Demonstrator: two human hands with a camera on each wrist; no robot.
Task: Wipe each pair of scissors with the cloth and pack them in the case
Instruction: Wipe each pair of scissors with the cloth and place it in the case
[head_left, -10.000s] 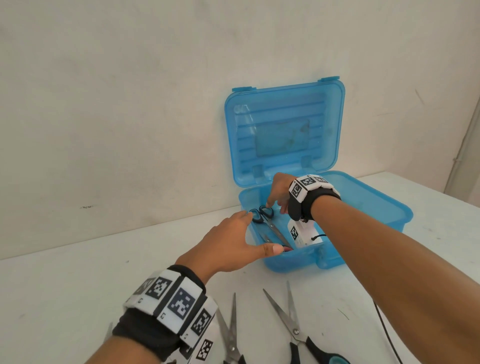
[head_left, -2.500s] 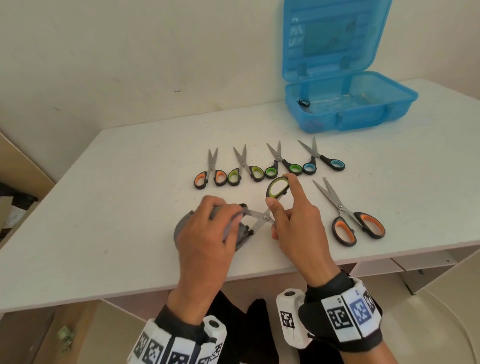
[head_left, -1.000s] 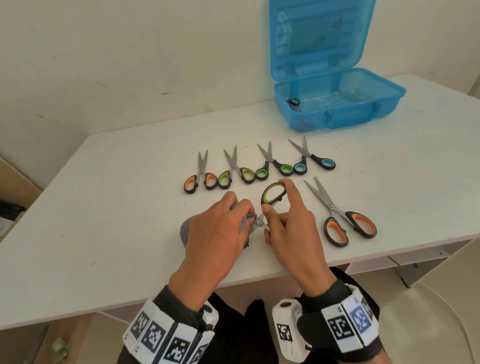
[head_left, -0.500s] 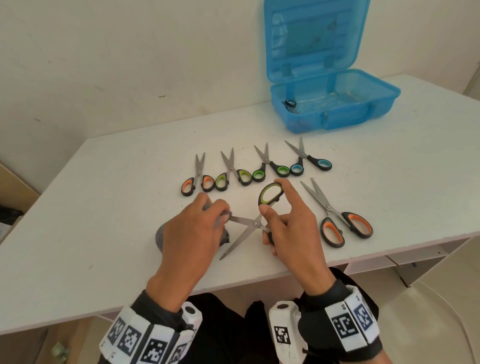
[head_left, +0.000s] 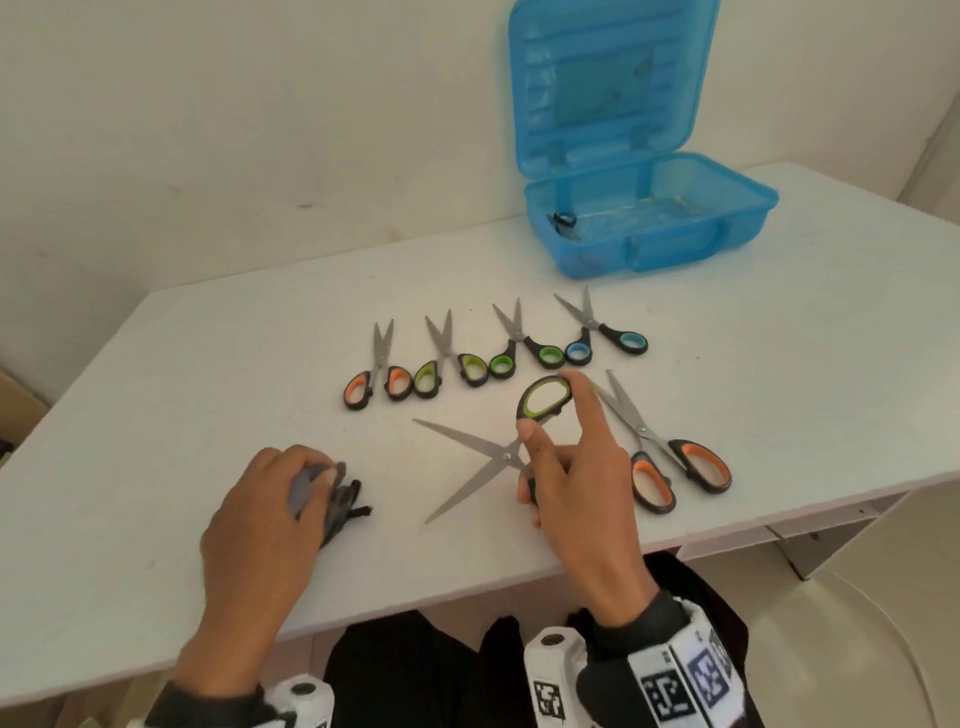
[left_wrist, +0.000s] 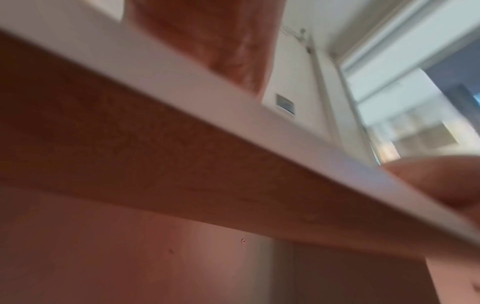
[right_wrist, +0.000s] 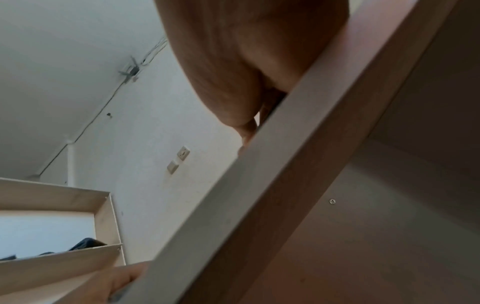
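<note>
In the head view my right hand (head_left: 563, 462) holds large green-handled scissors (head_left: 493, 452) by their handles, blades spread wide and pointing left over the table. My left hand (head_left: 270, 509) grips a bunched grey cloth (head_left: 332, 499) on the table, well left of the blades. The blue case (head_left: 649, 223) stands open at the back right with one black-handled pair (head_left: 563, 221) inside. A row of several small scissors (head_left: 493, 348) lies in the middle. Large orange-handled scissors (head_left: 660, 457) lie right of my right hand. Both wrist views show only the table's underside and edge.
The white table (head_left: 208, 364) has its front edge close under my wrists. A wall runs behind the table. A wooden shelf unit (right_wrist: 78, 216) shows in the right wrist view, below table level.
My left hand has pulled the cloth off the blades and away to the left. The green scissors' blades are now bare and spread wide in my right hand.
</note>
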